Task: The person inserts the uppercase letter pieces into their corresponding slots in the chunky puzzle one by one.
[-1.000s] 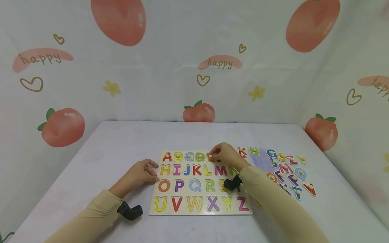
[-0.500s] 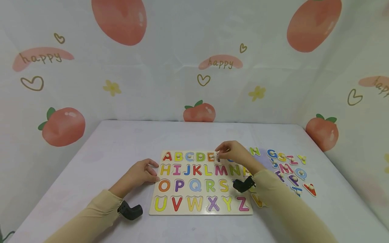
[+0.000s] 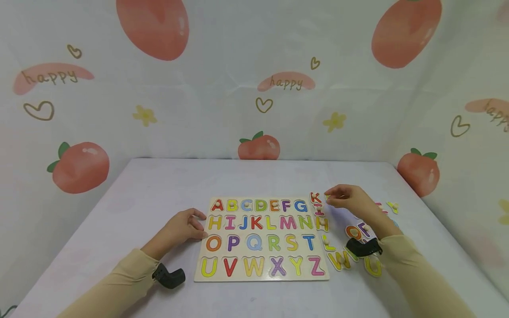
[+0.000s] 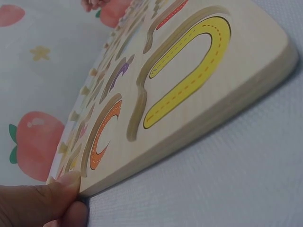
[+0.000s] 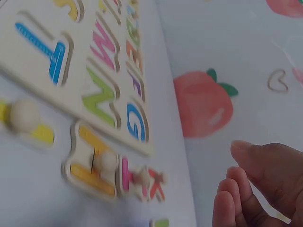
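The wooden alphabet puzzle board (image 3: 262,279) lies flat on the table, with knobbed letter pieces seated in slots A to E of its top row. Its F slot (image 3: 286,206) and the slots after it show printed letters without knobs. My left hand (image 3: 182,229) rests at the board's left edge, its thumb (image 4: 61,187) touching the rim. Right of the board, my right hand (image 3: 350,201) hovers with nothing between thumb and fingertips. A green N piece, mostly covered, is beside its fingertips; the red K piece (image 3: 315,197) lies just left of them.
Beside the board's right edge lie the I piece (image 3: 318,210), H piece (image 3: 322,224), L piece (image 3: 328,242) and W piece (image 3: 339,260). Further right are the O piece (image 3: 353,232), U piece (image 3: 373,266) and Y piece (image 3: 393,207), with others partly hidden by my right arm.
My right hand has left the E piece in the board's top row and moved right, past the F and G slots, to the loose letters. The left hand stays put.
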Available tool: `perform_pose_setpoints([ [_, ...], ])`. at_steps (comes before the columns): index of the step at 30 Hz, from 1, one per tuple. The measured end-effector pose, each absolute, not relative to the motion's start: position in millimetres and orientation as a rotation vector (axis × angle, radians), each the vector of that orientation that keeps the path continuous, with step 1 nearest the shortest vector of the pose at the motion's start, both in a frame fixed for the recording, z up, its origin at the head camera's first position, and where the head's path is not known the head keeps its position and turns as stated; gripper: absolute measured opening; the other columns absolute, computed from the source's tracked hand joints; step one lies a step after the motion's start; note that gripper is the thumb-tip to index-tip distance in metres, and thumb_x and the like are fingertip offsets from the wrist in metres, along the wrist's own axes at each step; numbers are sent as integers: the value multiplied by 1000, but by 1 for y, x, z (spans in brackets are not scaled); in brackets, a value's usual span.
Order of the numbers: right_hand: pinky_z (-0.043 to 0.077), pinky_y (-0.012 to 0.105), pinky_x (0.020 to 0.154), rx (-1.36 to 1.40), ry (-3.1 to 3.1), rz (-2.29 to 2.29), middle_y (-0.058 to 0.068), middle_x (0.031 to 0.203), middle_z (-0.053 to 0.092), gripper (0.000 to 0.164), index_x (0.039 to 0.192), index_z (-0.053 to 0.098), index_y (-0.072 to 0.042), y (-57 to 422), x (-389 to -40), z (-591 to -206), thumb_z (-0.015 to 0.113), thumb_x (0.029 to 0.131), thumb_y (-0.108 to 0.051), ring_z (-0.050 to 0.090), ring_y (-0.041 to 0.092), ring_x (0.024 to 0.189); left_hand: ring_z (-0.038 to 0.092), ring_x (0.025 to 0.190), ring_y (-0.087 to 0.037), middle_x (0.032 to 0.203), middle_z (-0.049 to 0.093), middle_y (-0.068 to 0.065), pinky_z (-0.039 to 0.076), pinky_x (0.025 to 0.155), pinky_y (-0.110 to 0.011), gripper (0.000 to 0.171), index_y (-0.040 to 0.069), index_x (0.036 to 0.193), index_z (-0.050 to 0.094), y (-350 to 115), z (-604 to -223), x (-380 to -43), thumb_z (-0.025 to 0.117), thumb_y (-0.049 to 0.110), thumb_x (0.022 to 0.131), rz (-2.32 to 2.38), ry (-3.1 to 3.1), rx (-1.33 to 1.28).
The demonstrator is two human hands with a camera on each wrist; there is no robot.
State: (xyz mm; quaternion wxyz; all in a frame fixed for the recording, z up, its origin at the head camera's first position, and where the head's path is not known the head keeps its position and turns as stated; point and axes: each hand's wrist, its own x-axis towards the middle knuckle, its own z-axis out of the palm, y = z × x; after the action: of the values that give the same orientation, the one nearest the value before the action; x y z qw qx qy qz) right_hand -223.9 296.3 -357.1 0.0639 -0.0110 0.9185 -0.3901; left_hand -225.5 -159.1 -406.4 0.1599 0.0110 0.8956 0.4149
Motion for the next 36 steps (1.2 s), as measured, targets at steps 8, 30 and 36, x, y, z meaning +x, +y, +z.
perform_pose_setpoints([
  [8, 49, 34, 78, 18, 2798, -1199, 8, 104, 65, 45, 126, 58, -1, 330, -213, -365, 66, 92, -29, 58, 18, 89, 59, 68, -15, 82, 64, -6, 48, 64, -28, 50, 0, 118, 56, -161, -408, -226, 81, 10, 75, 1193, 2563, 36],
  [30, 47, 33, 77, 45, 2700, -976, 8, 107, 68, 43, 117, 66, -2, 394, -183, -389, 71, 87, -33, 58, 19, 95, 58, 69, -15, 78, 66, -4, 48, 64, -29, 51, -1, 117, 57, -159, -405, -225, 81, 10, 75, 1203, 2575, 75],
  [36, 48, 32, 77, 28, 2662, -987, 9, 106, 68, 38, 116, 65, 0, 394, -183, -389, 72, 86, -24, 59, 20, 95, 59, 68, -15, 78, 66, -5, 48, 64, -28, 50, -2, 117, 56, -159, -406, -224, 81, 9, 75, 1214, 2565, 55],
])
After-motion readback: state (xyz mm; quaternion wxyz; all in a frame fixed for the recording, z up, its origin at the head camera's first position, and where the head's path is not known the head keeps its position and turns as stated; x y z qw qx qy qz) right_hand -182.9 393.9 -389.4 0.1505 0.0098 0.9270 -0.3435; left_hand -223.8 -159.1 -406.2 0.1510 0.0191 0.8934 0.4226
